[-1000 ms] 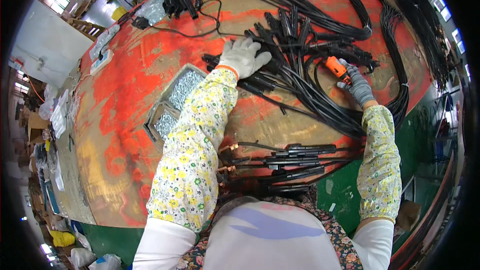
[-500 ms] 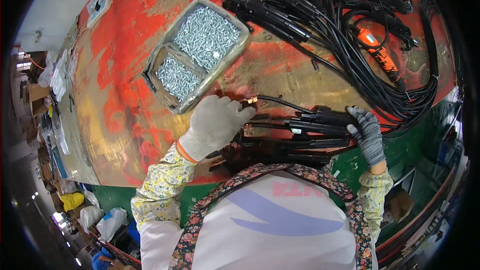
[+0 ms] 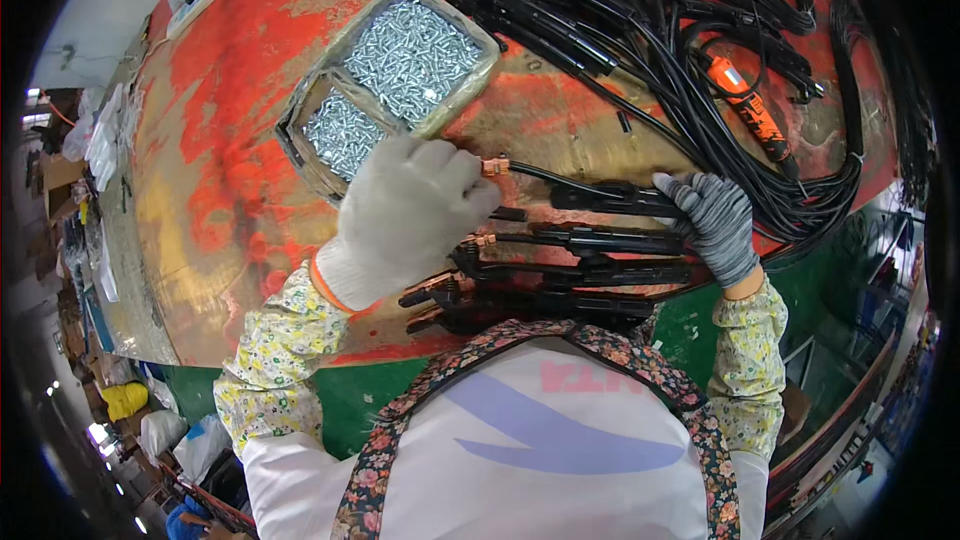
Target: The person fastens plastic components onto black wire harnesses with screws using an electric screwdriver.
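Observation:
My left hand [image 3: 412,210], in a pale grey knit glove, is closed with its fingertips at the copper end [image 3: 495,167] of a black cable [image 3: 550,177]. The fingers partly hide that end. My right hand [image 3: 715,223], in a dark striped glove, is closed around the right end of a black handle [image 3: 620,199], which lies sideways in line with the cable. Just nearer to me, several similar black handled parts [image 3: 610,240] lie side by side, some with copper ends [image 3: 480,239] pointing left.
Beyond my left hand stands a two-part tray [image 3: 465,90] full of silver screws [image 3: 415,55]. At the far right are bundled black cables [image 3: 690,130], more black handles [image 3: 540,15] and an orange-and-black tool [image 3: 750,110]. The worn red tabletop [image 3: 230,140] has a green front edge [image 3: 375,390].
The copper end and black handle have moved away from me and apart from the other handles. My left hand moved slightly left and up; my right hand shifted farther onto the handle.

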`<state>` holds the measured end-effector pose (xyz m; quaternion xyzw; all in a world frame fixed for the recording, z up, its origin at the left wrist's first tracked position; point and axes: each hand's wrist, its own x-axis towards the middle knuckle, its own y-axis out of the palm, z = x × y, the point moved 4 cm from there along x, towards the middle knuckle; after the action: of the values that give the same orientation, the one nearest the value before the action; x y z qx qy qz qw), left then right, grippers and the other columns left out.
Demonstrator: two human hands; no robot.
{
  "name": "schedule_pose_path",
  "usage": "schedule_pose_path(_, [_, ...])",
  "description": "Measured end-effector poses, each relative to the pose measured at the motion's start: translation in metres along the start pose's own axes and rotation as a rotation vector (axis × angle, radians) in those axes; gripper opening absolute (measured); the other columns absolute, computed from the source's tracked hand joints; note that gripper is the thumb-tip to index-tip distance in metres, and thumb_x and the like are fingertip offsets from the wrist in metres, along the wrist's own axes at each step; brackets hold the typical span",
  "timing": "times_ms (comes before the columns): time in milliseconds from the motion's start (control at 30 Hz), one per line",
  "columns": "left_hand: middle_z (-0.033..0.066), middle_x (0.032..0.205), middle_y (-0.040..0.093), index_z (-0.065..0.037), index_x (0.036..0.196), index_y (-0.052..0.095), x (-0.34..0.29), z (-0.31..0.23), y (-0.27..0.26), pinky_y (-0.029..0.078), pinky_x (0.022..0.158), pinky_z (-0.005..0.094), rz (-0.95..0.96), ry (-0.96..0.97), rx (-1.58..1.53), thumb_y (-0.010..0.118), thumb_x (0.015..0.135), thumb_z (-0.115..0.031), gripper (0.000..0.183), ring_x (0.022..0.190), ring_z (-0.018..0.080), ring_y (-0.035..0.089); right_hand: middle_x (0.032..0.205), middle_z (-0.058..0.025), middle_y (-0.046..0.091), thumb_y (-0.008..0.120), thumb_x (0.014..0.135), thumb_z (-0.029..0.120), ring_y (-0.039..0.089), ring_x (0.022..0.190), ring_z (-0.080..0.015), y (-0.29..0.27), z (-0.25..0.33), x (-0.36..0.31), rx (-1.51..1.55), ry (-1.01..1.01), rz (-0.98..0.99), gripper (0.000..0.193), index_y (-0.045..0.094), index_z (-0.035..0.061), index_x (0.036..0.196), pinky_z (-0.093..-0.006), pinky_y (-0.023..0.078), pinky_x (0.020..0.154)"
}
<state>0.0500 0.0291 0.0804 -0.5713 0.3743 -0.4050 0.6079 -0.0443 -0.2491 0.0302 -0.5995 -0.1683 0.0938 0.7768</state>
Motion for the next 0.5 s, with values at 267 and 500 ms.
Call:
schedule_pose_path(267, [0.0072,0.093,0.062,-0.01,0.11,0.063,0.003,0.004,-0.032,0.042,0.079,0.0391,-0.139,-0.235,-0.389,0.068,0.075,-0.013,0.036,0.091,0.0273,0.056,0.088,0.0005,0.061,0.065,0.073,0.036,0.056,0.077,-0.0198,-0.019,0.033,0.053,-0.15,-0.154,-0.095,0.047,0.064,0.0219,0.118,-0.0363,0.042,0.063])
schedule_pose_path(500, [0.0114,0.099,0.06,-0.005,0.118,0.058,0.028,-0.021,-0.022,0.042,0.085,0.0369,-0.212,-0.209,-0.751,0.07,0.073,-0.005,0.047,0.097,0.0271,0.054,0.081,0.0052,0.062,0.068,0.069,0.03,0.052,0.067,-0.0155,-0.045,0.05,0.06,-0.291,-0.226,-0.193,0.033,0.069,0.0242,0.102,-0.0346,0.04,0.059])
